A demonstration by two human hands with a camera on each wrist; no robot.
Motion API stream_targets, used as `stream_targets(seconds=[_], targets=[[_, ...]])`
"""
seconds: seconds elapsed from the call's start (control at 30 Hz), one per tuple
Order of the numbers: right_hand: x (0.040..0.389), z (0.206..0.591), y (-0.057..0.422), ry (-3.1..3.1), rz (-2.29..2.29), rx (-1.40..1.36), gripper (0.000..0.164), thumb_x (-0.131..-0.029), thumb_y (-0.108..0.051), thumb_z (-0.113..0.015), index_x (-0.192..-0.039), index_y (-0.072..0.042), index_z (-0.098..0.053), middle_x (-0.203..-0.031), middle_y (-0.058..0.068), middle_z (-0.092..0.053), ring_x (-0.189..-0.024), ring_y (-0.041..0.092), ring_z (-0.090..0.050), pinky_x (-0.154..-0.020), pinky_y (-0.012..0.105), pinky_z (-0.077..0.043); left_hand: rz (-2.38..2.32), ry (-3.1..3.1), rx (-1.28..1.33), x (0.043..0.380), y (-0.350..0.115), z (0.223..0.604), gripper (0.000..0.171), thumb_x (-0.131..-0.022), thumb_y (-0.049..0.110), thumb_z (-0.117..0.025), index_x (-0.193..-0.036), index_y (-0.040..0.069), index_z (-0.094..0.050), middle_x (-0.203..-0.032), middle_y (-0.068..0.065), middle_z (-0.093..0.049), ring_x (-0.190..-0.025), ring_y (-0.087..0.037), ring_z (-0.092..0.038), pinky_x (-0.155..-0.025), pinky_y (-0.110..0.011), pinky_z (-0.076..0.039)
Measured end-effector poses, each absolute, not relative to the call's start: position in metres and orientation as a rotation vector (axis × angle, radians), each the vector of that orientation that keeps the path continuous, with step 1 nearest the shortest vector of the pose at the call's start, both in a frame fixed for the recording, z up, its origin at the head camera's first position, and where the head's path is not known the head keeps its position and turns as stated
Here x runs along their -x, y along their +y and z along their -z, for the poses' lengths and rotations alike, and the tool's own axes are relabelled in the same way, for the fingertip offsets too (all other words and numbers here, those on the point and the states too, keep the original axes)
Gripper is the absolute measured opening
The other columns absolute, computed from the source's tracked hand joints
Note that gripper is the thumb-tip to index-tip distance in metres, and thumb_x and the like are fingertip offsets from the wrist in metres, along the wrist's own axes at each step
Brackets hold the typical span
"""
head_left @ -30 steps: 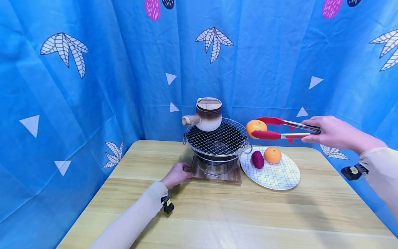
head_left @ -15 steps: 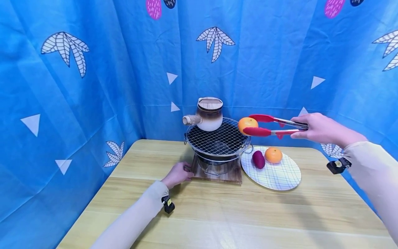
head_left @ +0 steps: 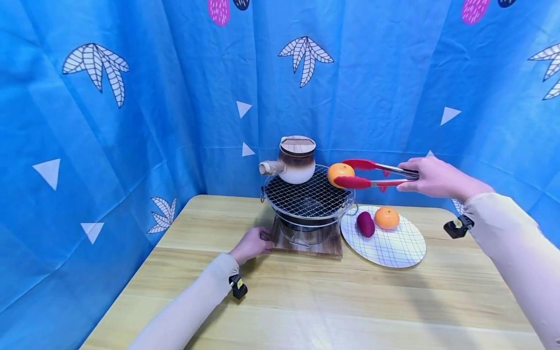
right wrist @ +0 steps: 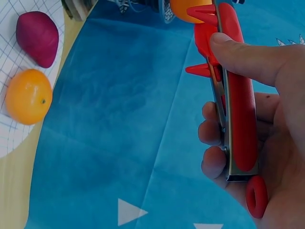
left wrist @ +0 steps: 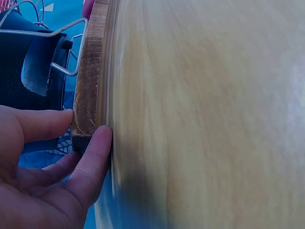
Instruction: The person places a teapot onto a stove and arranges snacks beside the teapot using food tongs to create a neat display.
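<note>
My right hand [head_left: 433,176] grips a pair of red-and-steel tongs [head_left: 355,183]. Between the red tips is a mandarin orange [head_left: 339,173], which overlaps the right side of the wire grill grate [head_left: 302,197] in the head view. A clay pot [head_left: 299,167] with a wooden lid and side handle stands on the grate's back part. My left hand [head_left: 253,244] pinches the front left corner of the dark wooden board [head_left: 321,249] beneath the stove; in the left wrist view the thumb [left wrist: 47,123] lies on one face and a fingertip against the opposite edge.
To the right of the stove, a white checked plate [head_left: 395,250] holds a second mandarin orange [head_left: 387,218] and a purple oval piece of produce [head_left: 365,224]. A blue curtain [head_left: 376,87] hangs close behind the table [head_left: 306,301] and along its left side.
My right hand has moved left with the tongs, carrying the mandarin orange from beside the grate to over its right part. The left hand stays at the board's corner.
</note>
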State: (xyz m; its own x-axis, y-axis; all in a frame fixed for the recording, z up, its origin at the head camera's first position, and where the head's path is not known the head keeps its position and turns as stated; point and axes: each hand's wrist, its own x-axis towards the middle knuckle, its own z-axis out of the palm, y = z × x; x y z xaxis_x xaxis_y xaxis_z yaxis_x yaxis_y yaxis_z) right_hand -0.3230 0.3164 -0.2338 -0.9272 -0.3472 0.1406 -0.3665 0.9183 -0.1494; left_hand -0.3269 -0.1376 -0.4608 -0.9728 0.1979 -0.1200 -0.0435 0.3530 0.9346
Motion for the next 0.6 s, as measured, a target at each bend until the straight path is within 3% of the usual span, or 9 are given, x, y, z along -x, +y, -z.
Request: stream_targets(seconds=[0.07,0.1,0.17,0.23,0.3,0.6], targets=[[0.326,0.235,0.315,-2.962,-0.276,-0.574,0.075,-0.084,-0.044,-0.080,-0.136,0.004,-0.058,-0.129,0.030,-0.062,-0.108,0.041,-0.058,-0.097,0.070,-0.043,-1.668,2.406,-0.140,0.327,-0.137,0.461,0.044,-0.087,-0.006,-0.069,-0.127,-0.011,-0.053,-0.102,-0.021,-0.067,-0.079,-0.025,-0.072,-0.075,-0.034,-0.065],[0.327,0.235,0.314,-2.962,-0.277,-0.581,0.075,-0.084,-0.044,-0.080,-0.136,0.004,-0.058,-0.129,0.030,-0.062,-0.106,0.040,-0.059,-0.096,0.070,-0.043,-1.667,2.407,-0.139,0.327,-0.137,0.461,0.044,-0.087,-0.005,-0.069,-0.127,-0.011,-0.053,-0.102,-0.021,-0.067,-0.079,-0.025,-0.072,-0.075,-0.033,-0.065],[0.330,0.237,0.313,-2.965,-0.291,-0.582,0.073,-0.084,-0.041,-0.081,-0.137,0.004,-0.057,-0.128,0.029,-0.063,-0.098,0.035,-0.061,-0.090,0.063,-0.049,-1.668,2.405,-0.133,0.327,-0.136,0.461,0.044,-0.087,-0.005,-0.069,-0.127,-0.010,-0.053,-0.102,-0.021,-0.067,-0.079,-0.024,-0.072,-0.076,-0.033,-0.065],[0.332,0.238,0.311,-2.965,-0.305,-0.584,0.071,-0.085,-0.038,-0.080,-0.137,0.004,-0.057,-0.127,0.029,-0.063,-0.090,0.029,-0.060,-0.075,0.047,-0.054,-1.665,2.408,-0.132,0.327,-0.136,0.461,0.043,-0.088,-0.005,-0.069,-0.127,-0.010,-0.053,-0.102,-0.021,-0.067,-0.079,-0.024,-0.072,-0.076,-0.033,-0.065],[0.333,0.238,0.308,-2.968,-0.320,-0.581,0.071,-0.086,-0.036,-0.080,-0.138,0.004,-0.056,-0.128,0.028,-0.063,-0.084,0.024,-0.058,-0.057,0.032,-0.045,-1.665,2.407,-0.129,0.327,-0.136,0.461,0.043,-0.088,-0.005,-0.069,-0.127,-0.010,-0.053,-0.103,-0.020,-0.067,-0.080,-0.024,-0.072,-0.076,-0.033,-0.065],[0.337,0.238,0.300,-2.970,-0.324,-0.565,0.072,-0.086,-0.036,-0.080,-0.140,0.005,-0.054,-0.133,0.031,-0.059,-0.090,0.028,-0.058,-0.057,0.031,-0.047,-1.655,2.413,-0.139,0.327,-0.137,0.461,0.043,-0.087,-0.003,-0.071,-0.126,-0.009,-0.054,-0.102,-0.020,-0.067,-0.077,-0.024,-0.072,-0.076,-0.034,-0.065]])
